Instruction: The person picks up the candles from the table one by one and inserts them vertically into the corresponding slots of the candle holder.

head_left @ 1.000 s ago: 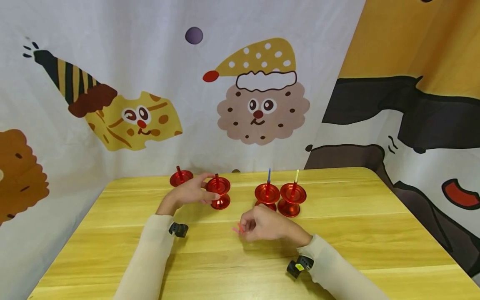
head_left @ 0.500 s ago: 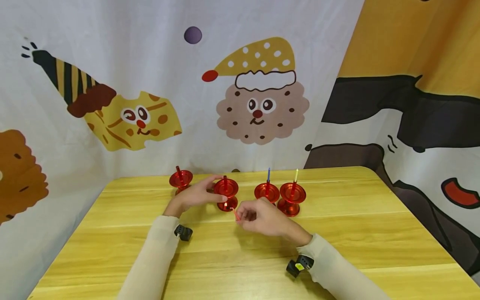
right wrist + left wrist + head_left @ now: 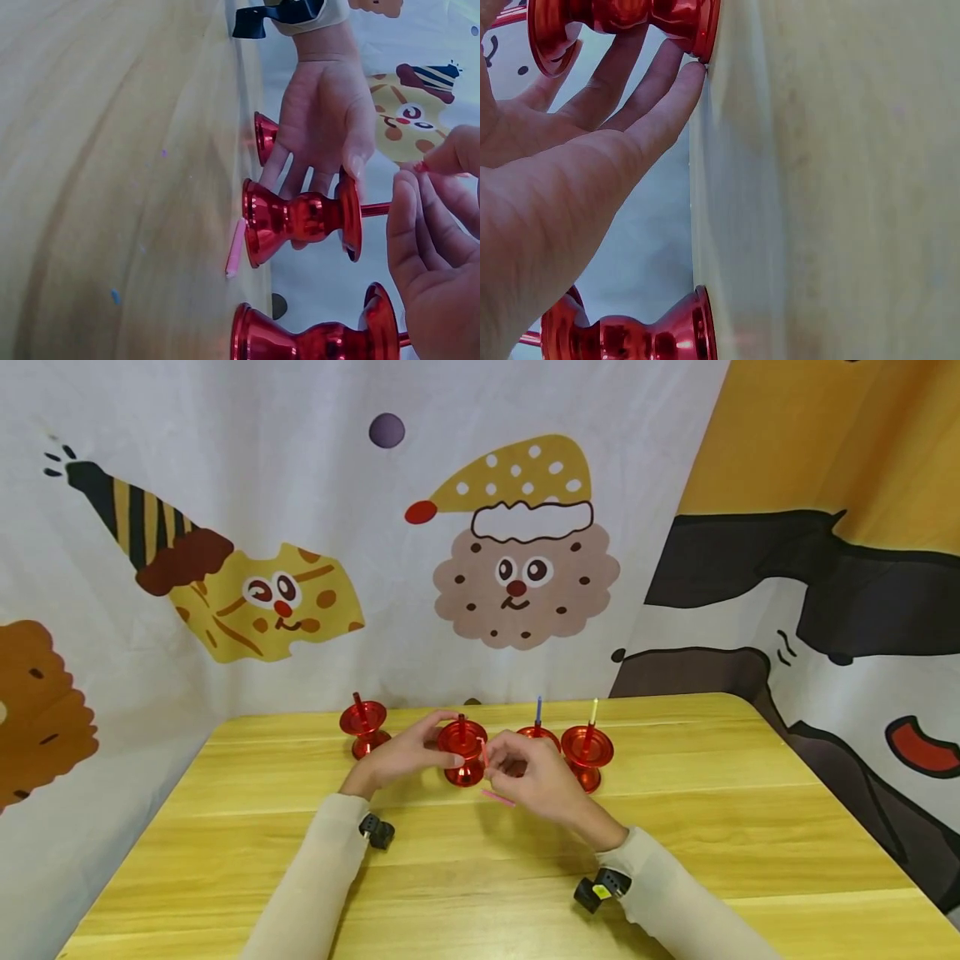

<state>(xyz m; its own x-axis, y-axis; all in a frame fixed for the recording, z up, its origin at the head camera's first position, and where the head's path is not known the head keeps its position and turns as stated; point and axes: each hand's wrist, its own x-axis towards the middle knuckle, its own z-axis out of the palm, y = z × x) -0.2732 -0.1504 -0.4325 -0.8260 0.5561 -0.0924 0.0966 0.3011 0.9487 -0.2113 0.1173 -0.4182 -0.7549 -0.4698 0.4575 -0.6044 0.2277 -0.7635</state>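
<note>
My left hand (image 3: pixel 401 756) holds a shiny red candle holder (image 3: pixel 463 762) that stands upright on the table, its thumb at the front of the dish and its fingers behind the stem. From the right, my right hand (image 3: pixel 536 777) pinches a thin coral-red candle (image 3: pixel 483 753) between thumb and fingertips, close beside the dish and its short red socket (image 3: pixel 462 723). In the right wrist view only a small end of that candle (image 3: pixel 421 166) shows between the fingers. A second, pink candle (image 3: pixel 498 798) lies on the table just in front of the holder.
To the right, partly behind my right hand, one red holder bears a blue candle (image 3: pixel 538 710); next to it another holder (image 3: pixel 587 746) bears a yellow candle (image 3: pixel 594 712). A holder without a candle (image 3: pixel 363 718) stands at far left. Behind the wooden table (image 3: pixel 420 877) hangs a printed curtain (image 3: pixel 405 635).
My left hand has slid its holder to the right, away from the far-left one. My right hand has raised the coral-red candle from near the tabletop to the dish. The lying pink candle shows more fully.
</note>
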